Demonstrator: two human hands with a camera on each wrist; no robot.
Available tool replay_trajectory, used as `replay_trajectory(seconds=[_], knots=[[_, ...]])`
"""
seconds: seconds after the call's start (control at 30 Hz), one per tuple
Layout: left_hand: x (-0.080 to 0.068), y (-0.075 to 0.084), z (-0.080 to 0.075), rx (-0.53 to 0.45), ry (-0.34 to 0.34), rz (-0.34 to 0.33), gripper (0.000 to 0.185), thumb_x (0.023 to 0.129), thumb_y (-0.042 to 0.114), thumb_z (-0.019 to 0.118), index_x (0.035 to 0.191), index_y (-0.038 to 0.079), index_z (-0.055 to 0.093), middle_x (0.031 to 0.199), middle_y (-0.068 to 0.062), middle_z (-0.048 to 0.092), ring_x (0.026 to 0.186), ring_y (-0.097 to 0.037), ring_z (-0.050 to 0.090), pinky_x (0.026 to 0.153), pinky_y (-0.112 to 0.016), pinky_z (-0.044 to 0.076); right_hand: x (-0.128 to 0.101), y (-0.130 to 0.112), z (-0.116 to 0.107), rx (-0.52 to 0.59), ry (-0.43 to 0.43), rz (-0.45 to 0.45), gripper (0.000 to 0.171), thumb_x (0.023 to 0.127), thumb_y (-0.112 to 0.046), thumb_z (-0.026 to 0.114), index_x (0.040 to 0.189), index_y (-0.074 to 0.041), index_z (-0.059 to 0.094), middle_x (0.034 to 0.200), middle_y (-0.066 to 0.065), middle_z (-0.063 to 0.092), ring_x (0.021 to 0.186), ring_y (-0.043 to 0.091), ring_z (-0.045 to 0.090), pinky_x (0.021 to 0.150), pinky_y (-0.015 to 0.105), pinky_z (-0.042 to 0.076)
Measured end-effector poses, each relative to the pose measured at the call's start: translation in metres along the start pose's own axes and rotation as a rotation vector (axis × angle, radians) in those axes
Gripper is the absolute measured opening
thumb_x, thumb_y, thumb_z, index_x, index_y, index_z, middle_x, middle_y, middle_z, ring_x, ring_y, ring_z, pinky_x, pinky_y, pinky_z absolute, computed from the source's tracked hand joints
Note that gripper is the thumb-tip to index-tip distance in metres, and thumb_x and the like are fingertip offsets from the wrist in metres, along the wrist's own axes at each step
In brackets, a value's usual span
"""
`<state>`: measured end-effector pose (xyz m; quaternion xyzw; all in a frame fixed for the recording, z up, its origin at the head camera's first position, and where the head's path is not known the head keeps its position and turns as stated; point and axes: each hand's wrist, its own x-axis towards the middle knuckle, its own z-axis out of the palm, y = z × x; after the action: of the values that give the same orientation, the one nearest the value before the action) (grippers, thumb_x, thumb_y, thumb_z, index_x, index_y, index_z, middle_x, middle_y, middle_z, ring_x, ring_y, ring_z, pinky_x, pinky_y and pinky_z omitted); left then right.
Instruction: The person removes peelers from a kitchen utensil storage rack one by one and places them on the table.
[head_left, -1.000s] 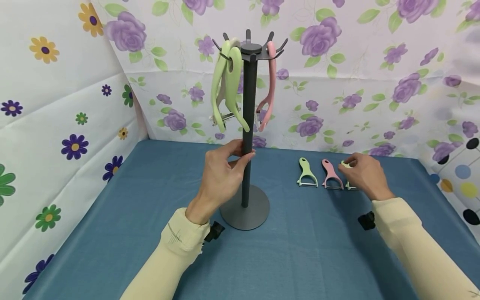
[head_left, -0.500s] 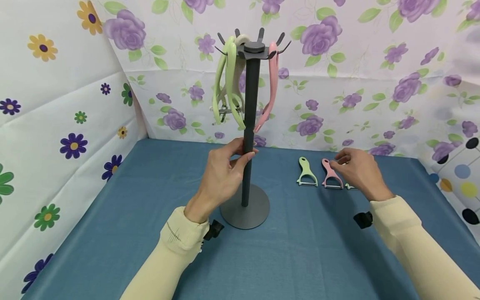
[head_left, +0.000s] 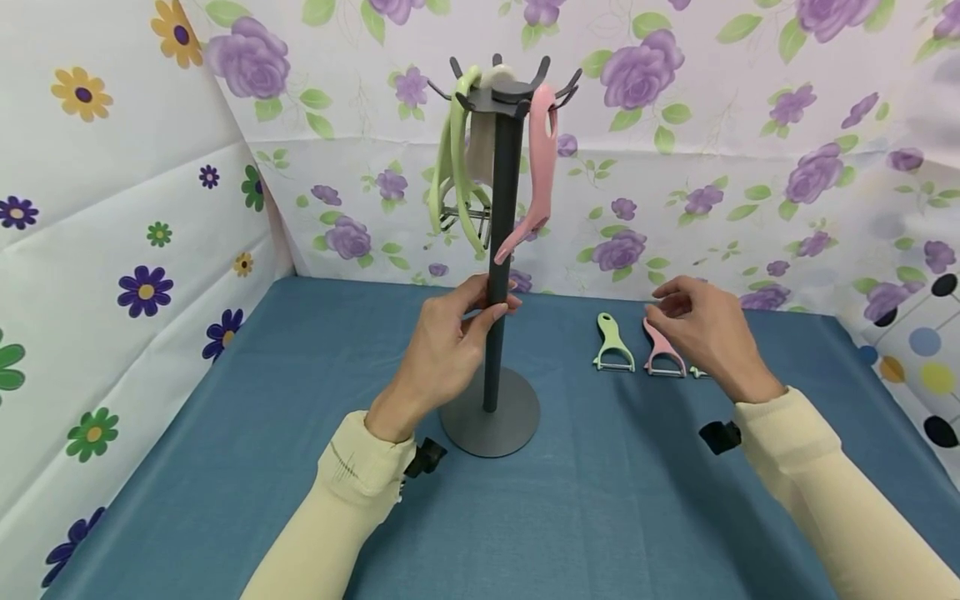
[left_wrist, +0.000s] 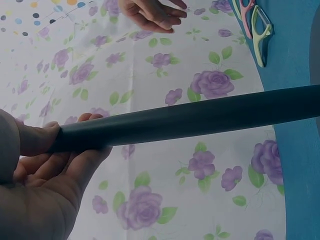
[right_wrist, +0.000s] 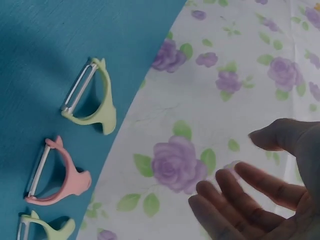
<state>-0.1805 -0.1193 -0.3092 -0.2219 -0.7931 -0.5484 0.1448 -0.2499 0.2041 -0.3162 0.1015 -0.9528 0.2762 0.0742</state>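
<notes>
My left hand [head_left: 438, 346] grips the dark upright pole [left_wrist: 200, 120] of a hook stand, thumb in front and fingers behind. From its top hooks hang green peelers [head_left: 456, 150], a beige peeler [head_left: 482, 154] partly behind them, and a pink peeler [head_left: 542, 150] at the front right. Over the right of the table is my right hand [head_left: 705, 337], holding nothing, its fingers loosely bent and thumb apart. Below it lie a green peeler [head_left: 611, 340], a pink peeler [right_wrist: 70, 175] and another green peeler [right_wrist: 52, 231], mostly hidden by the hand in the head view.
The stand's round base [head_left: 491, 437] rests on a blue tablecloth [head_left: 592, 500]. Flowered cloth [head_left: 360, 192] rises along the table's back edge, and another patterned cloth [head_left: 97, 292] closes the left side. Bare hooks [head_left: 542, 73] spread outward at the stand's top.
The stand's top has turned, bringing the pink peeler frontward and swinging the green ones leftward and back. My right hand has lifted and shifted left from the rightmost green peeler. My left hand keeps its grip.
</notes>
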Motion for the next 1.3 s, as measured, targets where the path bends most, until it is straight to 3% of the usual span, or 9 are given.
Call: replay_trajectory(seconds=[0.4,0.93,1.3], knots=[[0.001,0.0,-0.001,-0.019,-0.027,-0.036,0.018,0.108,0.015,0.053,0.12,0.012,0.066,0.119,-0.006,0.072,0.114,-0.013,0.069,0.104,-0.034,0.056,-0.004,-0.024,-0.004,0.035,0.084,-0.085,0.035,0.101,-0.034,0.063,0.123,-0.007,0.066,0.113,0.018,0.069,0.108,0.036,0.066,0.093,0.059,0.055],[0.001,-0.001,-0.001,-0.027,-0.031,-0.033,0.02,0.107,0.014,0.053,0.123,0.011,0.064,0.118,-0.007,0.071,0.114,-0.015,0.069,0.106,-0.038,0.056,-0.013,-0.062,-0.02,0.112,0.065,-0.178,0.027,0.099,-0.037,0.066,0.112,-0.013,0.071,0.11,0.007,0.07,0.103,0.024,0.068,0.094,0.052,0.059],[0.001,-0.001,-0.001,-0.031,-0.032,-0.032,0.021,0.107,0.013,0.053,0.125,0.01,0.064,0.117,-0.006,0.071,0.113,-0.017,0.069,0.105,-0.037,0.056,-0.02,-0.083,-0.025,0.143,0.082,-0.227,0.022,0.099,-0.033,0.069,0.109,-0.013,0.071,0.113,0.006,0.069,0.108,0.027,0.067,0.097,0.054,0.058]])
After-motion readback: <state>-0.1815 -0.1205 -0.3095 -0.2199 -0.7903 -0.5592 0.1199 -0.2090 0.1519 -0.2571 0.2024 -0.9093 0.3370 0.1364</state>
